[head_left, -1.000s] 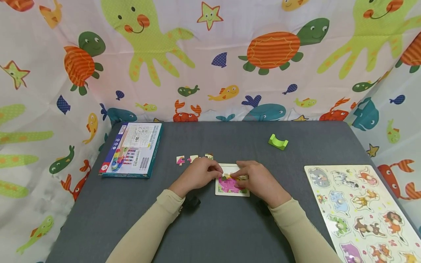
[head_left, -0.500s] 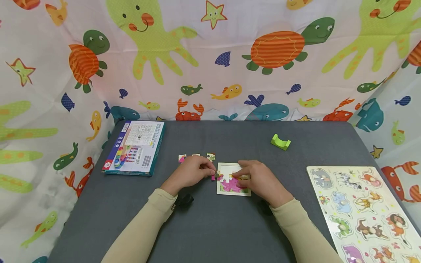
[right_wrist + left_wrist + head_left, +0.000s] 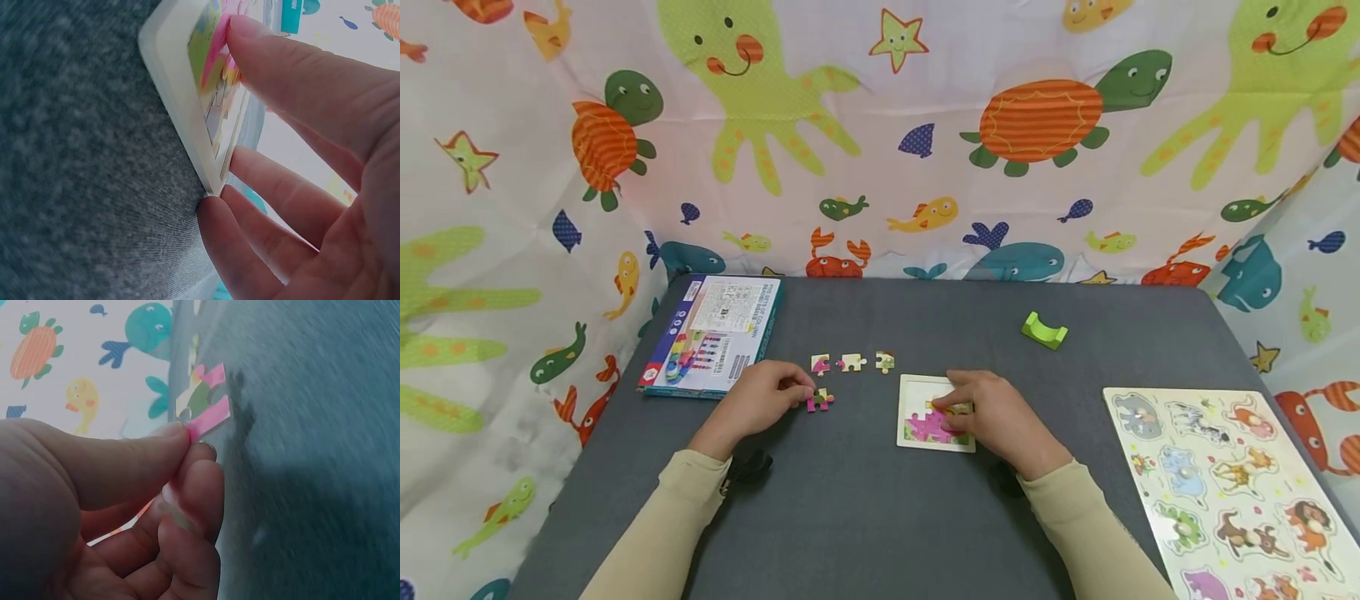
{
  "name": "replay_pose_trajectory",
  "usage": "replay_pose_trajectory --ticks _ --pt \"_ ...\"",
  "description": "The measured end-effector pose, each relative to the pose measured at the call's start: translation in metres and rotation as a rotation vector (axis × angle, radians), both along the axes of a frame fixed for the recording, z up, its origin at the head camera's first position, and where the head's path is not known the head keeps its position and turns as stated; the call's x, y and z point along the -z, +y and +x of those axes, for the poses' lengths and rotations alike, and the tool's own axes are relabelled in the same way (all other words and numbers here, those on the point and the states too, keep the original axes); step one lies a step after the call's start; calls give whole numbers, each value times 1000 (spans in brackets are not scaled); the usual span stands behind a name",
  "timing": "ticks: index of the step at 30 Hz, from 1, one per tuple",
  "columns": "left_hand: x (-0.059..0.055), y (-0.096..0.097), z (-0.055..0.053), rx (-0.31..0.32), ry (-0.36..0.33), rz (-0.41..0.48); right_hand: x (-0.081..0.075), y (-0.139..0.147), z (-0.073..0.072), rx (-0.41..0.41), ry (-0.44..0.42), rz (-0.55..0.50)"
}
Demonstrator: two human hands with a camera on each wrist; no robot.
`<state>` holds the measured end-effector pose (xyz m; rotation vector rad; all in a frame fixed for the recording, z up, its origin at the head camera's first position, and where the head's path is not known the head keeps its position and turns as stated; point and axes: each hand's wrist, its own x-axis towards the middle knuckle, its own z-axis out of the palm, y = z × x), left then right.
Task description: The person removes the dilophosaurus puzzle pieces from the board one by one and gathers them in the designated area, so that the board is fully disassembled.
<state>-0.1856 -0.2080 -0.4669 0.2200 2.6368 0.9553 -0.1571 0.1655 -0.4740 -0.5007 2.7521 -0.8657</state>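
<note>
Now left hand, pinching a flat pink-and-green jigsaw piece, has swung from the square cream puzzle tray to near three loose printed pieces; piece unplaced, tray part-filled, right hand gripping it.

Beige sleeves, black wrist cameras

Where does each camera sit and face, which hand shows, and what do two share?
Head: on the head, facing forward and down at the dark table and printed cloth; left hand, right hand, beige sleeves show.
Left wrist: on that wrist, facing the pinched puzzle piece; left hand only.
Right wrist: on that wrist, facing the puzzle tray; right hand only.
Shared: head and left wrist both show the pinched puzzle piece.
</note>
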Motion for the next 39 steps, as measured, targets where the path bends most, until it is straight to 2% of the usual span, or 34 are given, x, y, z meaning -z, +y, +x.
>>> replay_pose_trajectory --ticks 9,16,20,24,28,34,39 --pt "3 0 -2 -26 -31 -50 3 0 1 15 -5 3" --pt "2 4 -5 -29 5 -69 1 2 1 21 -14 -5" --pt "2 12 -6 -39 63 -95 0 3 1 18 -14 -6" --pt "1 39 -5 -11 170 -67 -1 4 0 12 -9 -2" --pt "0 79 -3 96 222 4 0 6 -1 0 -7 5" --pt "-3 135 -4 244 182 11 0 7 -4 -10 -16 10" --pt "-1 160 -9 294 134 -10 -1 7 -8 1 -31 26"
